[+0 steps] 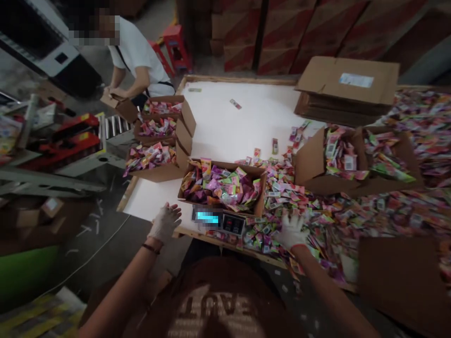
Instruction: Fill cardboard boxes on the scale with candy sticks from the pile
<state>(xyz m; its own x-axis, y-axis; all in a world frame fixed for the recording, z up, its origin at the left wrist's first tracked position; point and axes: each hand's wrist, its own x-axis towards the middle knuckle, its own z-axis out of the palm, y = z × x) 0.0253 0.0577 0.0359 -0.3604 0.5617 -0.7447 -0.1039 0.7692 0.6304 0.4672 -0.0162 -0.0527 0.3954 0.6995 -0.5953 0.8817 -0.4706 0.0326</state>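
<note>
My left hand [165, 221], in a white glove, hovers by the table's front edge with its fingers apart and nothing in them. To its right, a cardboard box [263, 193] full of small colourful candy packets [225, 185] stands behind a digital scale display [218, 219] with lit cyan digits; whether the box rests on the scale's plate is hidden. My right hand [293, 229], gloved too, is spread over a heap of loose packets [285, 192] right of the box. No packet shows in its grasp.
Three filled boxes [158, 172] line the table's left edge, beside a roller conveyor [116, 126]. Two more filled boxes [310, 159] and a stack of flattened cartons [347, 84] stand right. A co-worker [141, 56] handles a carton at far left. A brown cardboard piece [398, 277] lies front right.
</note>
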